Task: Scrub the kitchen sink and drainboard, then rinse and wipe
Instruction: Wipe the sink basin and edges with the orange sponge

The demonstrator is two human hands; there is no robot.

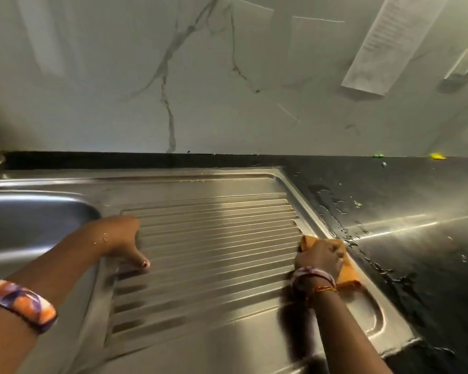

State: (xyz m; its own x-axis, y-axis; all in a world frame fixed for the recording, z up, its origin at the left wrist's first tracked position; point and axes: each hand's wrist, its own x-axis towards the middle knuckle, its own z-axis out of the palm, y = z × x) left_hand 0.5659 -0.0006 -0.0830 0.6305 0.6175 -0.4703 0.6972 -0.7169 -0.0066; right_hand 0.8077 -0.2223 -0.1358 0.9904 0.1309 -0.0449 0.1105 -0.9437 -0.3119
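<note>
Left hand [119, 238] flat, fingers spread, pressing ribbed drainboard [214, 252] beside sink [33, 220]. Right hand [319, 260] curled over orange cloth [346, 273], seemingly gripping it, at drainboard's right edge. Wet black counter [403, 211] alongside.

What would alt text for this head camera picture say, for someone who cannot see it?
A person's right hand presses an orange cloth on the right edge of a ribbed steel drainboard, while the left hand rests flat near the sink basin. Water drops lie on the black countertop beside it.
</note>
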